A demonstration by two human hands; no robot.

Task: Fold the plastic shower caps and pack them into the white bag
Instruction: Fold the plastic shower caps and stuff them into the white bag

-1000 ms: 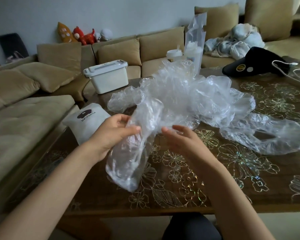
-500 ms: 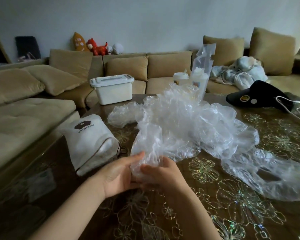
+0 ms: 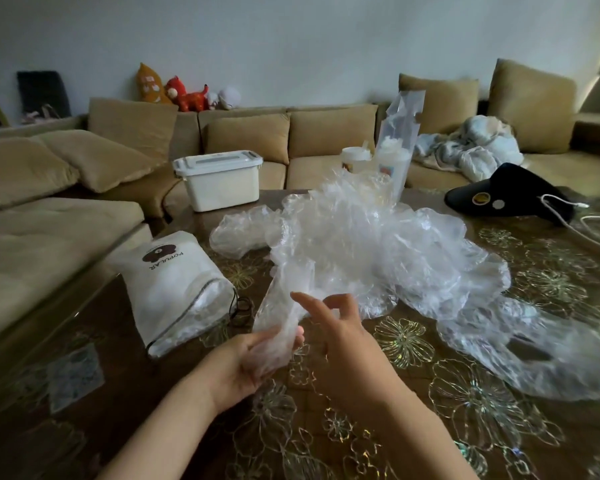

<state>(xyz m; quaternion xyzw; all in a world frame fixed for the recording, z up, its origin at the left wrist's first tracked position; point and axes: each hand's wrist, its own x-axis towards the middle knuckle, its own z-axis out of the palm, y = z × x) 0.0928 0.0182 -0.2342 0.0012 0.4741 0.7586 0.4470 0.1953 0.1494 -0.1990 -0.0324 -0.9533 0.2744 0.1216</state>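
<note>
A clear plastic shower cap (image 3: pixel 284 306), folded into a long crumpled strip, is gripped at its lower end by my left hand (image 3: pixel 250 362). My right hand (image 3: pixel 340 337) hovers just right of the strip with its fingers spread and loosely bent, holding nothing. Behind them a big heap of clear shower caps (image 3: pixel 378 251) covers the middle of the table, and one more loose cap (image 3: pixel 534 348) lies to the right. The white bag (image 3: pixel 174 282) printed POPULAR lies on its side at the left, its zipped mouth open toward me with plastic inside.
A brown glass-topped table (image 3: pixel 413 410) with flower patterns carries everything. At the back stand a white lidded box (image 3: pixel 219 180), two drink cups in a clear bag (image 3: pixel 392 157) and a black device with a white cable (image 3: pixel 510 195). Tan sofas surround the table.
My right hand has let go of the folded cap and opened beside it. My left hand keeps its hold on the strip's lower end. The camera has tilted up a little.
</note>
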